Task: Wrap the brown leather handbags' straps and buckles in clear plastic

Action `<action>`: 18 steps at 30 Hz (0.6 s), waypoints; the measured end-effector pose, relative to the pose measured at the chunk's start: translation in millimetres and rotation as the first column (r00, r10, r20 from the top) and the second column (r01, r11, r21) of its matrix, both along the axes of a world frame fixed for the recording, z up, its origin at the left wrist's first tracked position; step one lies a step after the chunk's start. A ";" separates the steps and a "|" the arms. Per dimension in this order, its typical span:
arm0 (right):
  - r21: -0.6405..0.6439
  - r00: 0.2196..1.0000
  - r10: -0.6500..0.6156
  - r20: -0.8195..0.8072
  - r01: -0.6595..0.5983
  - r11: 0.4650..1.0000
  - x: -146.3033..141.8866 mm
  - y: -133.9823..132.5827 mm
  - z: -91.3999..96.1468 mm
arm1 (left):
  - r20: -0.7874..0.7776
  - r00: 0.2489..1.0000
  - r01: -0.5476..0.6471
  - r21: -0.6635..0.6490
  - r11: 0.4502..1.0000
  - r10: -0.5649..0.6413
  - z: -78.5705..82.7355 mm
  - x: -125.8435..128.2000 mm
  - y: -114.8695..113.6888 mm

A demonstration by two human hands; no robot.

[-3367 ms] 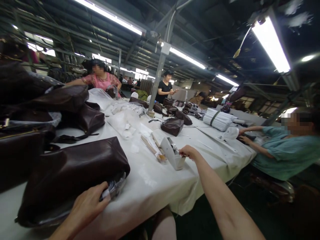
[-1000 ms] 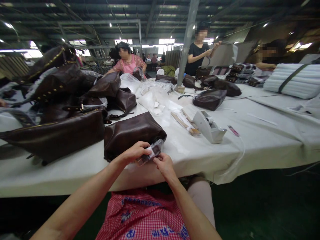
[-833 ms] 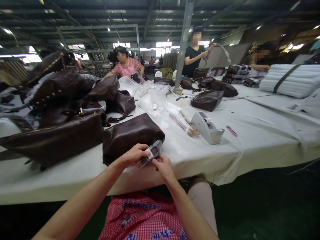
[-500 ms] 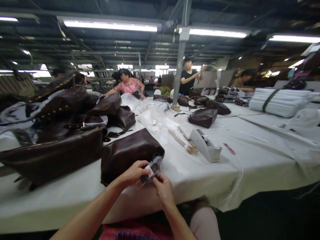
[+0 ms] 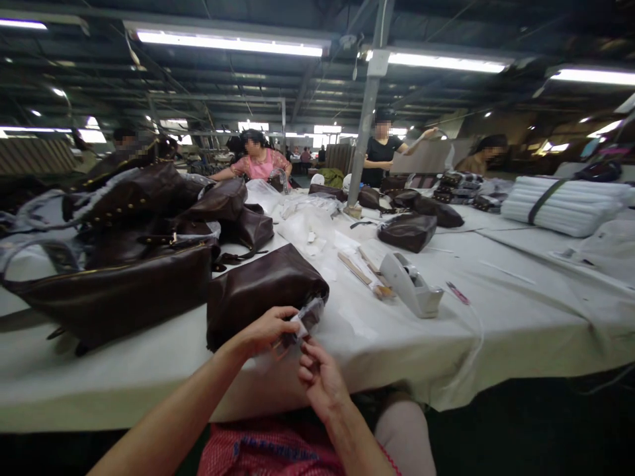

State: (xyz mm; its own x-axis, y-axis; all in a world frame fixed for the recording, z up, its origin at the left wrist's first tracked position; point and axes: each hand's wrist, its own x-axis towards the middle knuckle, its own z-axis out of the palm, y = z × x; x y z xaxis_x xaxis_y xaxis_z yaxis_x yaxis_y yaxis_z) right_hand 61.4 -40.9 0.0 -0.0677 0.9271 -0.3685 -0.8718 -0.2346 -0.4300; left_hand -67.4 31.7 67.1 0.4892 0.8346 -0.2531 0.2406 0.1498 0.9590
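Observation:
A dark brown leather bag (image 5: 262,291) lies on its side near the table's front edge. At its right end a short dark piece, likely a strap or handle end, sits in clear plastic wrap (image 5: 313,313). My left hand (image 5: 272,328) is closed on this wrapped piece, with a small white patch beside the thumb. Just below it, my right hand (image 5: 320,373) has its fingers curled and thumb and forefinger pinched at the wrap's lower edge. What lies inside that pinch is too small to make out.
More brown bags (image 5: 143,291) are heaped at left. Right of my hands are a grey tape dispenser (image 5: 414,287), flat sticks (image 5: 360,268) and a pink-handled tool (image 5: 457,293). Clear plastic (image 5: 310,221) lies mid-table by a post (image 5: 366,125). Co-workers stand or sit beyond.
My right hand has turned so its curled fingers show more, staying close under the wrapped piece. My left hand keeps its hold. The view has shifted slightly. A co-worker's arm reaches out farther right.

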 end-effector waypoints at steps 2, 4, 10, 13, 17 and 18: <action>-0.010 0.993 0.044 -0.113 -0.045 0.999 2.0 0.6 1.8 | 0.040 0.999 -0.011 -0.072 0.997 0.014 1.0 -1.7 3.8; -0.013 0.978 0.082 -0.194 -0.086 0.996 3.5 2.1 2.6 | 0.085 0.996 0.001 -0.147 0.989 0.012 0.5 -3.0 8.9; -0.040 0.997 0.030 -0.069 -0.032 0.999 7.7 2.5 3.1 | 0.126 0.992 0.010 -0.263 0.965 0.024 4.0 -4.7 17.2; -0.020 0.991 -0.101 0.093 0.103 0.994 11.0 -3.6 5.0 | 0.115 0.992 -0.018 -0.275 0.961 0.051 10.6 -6.7 19.3; 0.047 0.988 -0.095 0.125 0.090 0.995 9.9 -9.6 12.0 | 0.125 0.990 -0.026 -0.241 0.970 0.058 12.8 -8.4 23.3; 0.061 0.991 -0.072 0.110 0.066 0.996 8.7 -9.6 14.2 | 0.121 0.992 -0.019 -0.237 0.971 0.049 11.8 -8.4 23.6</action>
State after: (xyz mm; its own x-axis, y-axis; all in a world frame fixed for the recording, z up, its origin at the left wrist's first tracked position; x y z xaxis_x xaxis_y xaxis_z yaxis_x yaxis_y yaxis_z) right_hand 70.0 -50.4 14.2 0.0361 0.9479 -0.3166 -0.8308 -0.1476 -0.5367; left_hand -75.8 55.3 78.9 0.5019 0.7758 -0.3825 0.1122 0.3801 0.9181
